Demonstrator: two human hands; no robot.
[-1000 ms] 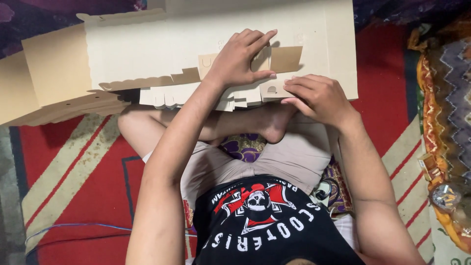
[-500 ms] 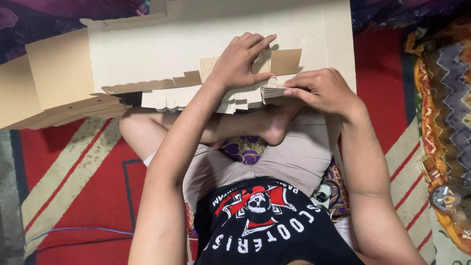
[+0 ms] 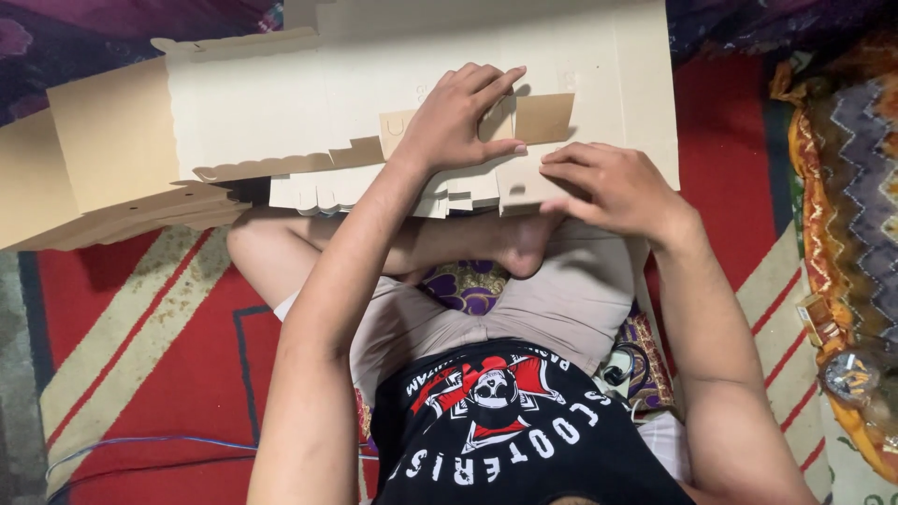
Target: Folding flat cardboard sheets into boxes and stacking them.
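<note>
A large flat sheet of pale die-cut cardboard (image 3: 309,93) lies across my crossed legs and the floor. My left hand (image 3: 463,117) presses flat on it, fingers spread over a small brown tab (image 3: 543,117). Just to the right, my right hand (image 3: 608,187) rests on the sheet's near edge, fingers curled over a notched flap (image 3: 519,187). Neither hand lifts the cardboard off the stack.
More folded brown cardboard pieces (image 3: 103,168) lie stacked at the left. I sit cross-legged on a red rug with beige stripes (image 3: 140,327). A patterned zigzag cloth (image 3: 856,196) lies at the right, and a thin blue cable (image 3: 140,444) runs across the rug at lower left.
My right hand has slid slightly up and left along the near edge of the cardboard. The left hand stays pressed in place.
</note>
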